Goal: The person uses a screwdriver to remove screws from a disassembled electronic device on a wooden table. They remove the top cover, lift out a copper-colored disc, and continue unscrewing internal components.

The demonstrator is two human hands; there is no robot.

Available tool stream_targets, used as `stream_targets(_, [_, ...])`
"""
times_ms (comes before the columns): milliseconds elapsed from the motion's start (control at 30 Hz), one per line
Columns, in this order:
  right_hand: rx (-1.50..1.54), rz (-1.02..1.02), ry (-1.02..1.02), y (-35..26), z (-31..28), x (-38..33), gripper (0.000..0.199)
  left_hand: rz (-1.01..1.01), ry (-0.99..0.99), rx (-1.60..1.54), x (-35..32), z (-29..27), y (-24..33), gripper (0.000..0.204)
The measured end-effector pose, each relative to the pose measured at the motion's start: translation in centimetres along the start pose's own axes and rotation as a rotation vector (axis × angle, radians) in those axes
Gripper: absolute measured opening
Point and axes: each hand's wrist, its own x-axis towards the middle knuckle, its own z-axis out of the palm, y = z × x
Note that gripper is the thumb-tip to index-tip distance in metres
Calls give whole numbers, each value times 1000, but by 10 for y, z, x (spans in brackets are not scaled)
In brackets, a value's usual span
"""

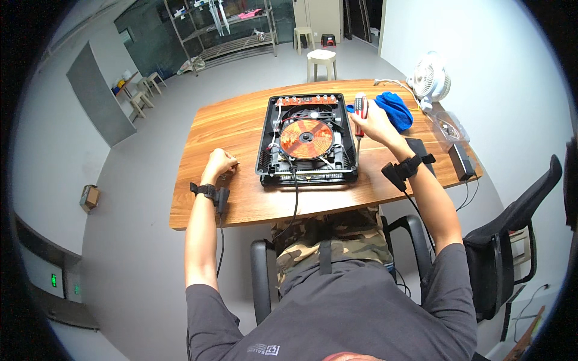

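Left: my left hand (221, 162) is low over the left part of the wooden table (208, 126), clear of the appliance. Thumb and fingertips are drawn together; from my remote post I cannot tell whether anything is pinched between them. Just beneath are small shiny pieces (227, 174), too small for me to identify.

Centre: induction cooker (264, 141), lying flat with its top off. The round copper coil (307, 139) sits in the middle of the black housing; an orange control board (307, 100) spans the far end. A black cord (295, 201) runs from the near edge over the table's rim.

Right: my right hand (378, 123) has its fingers clamped on the red-and-black handle of a screwdriver (360, 106), shaft downward beside the cooker's right wall. Tip contact cannot be confirmed. Behind the hand lies a blue cloth (398, 111); farther right, a white fan (429, 78) and a clear plastic box (447, 127).

Judgement: step in hand looks like screw work on the uncovered cooker, left hand dealing with small parts. The next move calls for a sure fingertip pinch on one piece, with the driver held upright and away from the coil windings.
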Motion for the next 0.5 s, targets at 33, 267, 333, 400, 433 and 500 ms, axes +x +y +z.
stream_targets(33, [-32,60,-45,-6,-1,-4,58,-16,16,-3,-4,-2,-3,18])
stream_targets(267, [-180,244,-164,73,16,-18,58,27,30,-80,-2,-4,-9,15])
stream_targets(333, [-173,272,-175,85,21,-20,58,20,28,-66,-4,-5,-8,13])
stream_targets(400, [-118,334,-238,96,23,-21,58,31,23,-67,-7,-7,-4,12])
stream_targets(433, [-128,342,-234,93,26,-23,59,37,22,-73,-9,-9,-5,13])
stream_targets(500, [-163,321,-229,91,32,-25,60,30,28,-91,-13,-13,-4,13])
